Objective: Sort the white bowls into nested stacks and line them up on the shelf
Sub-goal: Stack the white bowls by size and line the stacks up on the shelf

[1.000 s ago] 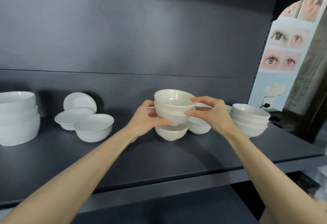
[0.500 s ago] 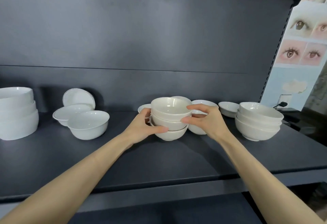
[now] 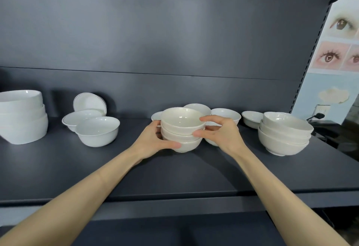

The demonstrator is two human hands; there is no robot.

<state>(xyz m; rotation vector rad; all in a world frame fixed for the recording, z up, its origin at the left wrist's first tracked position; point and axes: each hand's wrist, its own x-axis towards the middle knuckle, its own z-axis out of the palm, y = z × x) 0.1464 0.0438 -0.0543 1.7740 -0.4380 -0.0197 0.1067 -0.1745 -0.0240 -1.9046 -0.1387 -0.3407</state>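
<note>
Now lowered since a second ago, three-bowl stack [image 3: 182,124] resting on shelf [image 3: 174,177], left hand [image 3: 153,140] and right hand [image 3: 221,135], each grip clamped round it.

White bowls [image 3: 182,129] (some thinly dark-rimmed) on a dark grey shelf [image 3: 174,177].

A poster [image 3: 338,51] of close-up eyes stands at the far right.

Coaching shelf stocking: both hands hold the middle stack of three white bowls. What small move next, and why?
Probably let go: the white three-bowl stack looks seated on the dark shelf, left hand and right hand gripping its sides; loose white bowls wait behind.
</note>
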